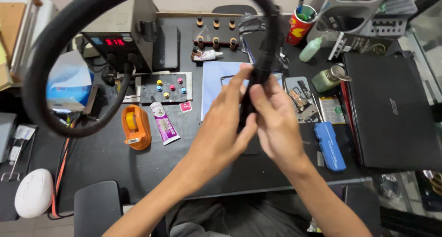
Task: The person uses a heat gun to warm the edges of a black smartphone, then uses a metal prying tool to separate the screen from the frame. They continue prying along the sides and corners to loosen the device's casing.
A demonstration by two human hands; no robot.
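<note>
Both arms come up from the bottom of the view and meet in the middle, over the black table (115, 163). The left hand (221, 131) is raised above the table with its fingers (239, 82) stretched up and curled in. The right hand (276, 122) is just beside it, and the two hands touch. Its fingers (260, 96) bend toward the left hand. Both hands are closed around the same thin black piece between them. Both wrists are bare and tilt up from the table.
</note>
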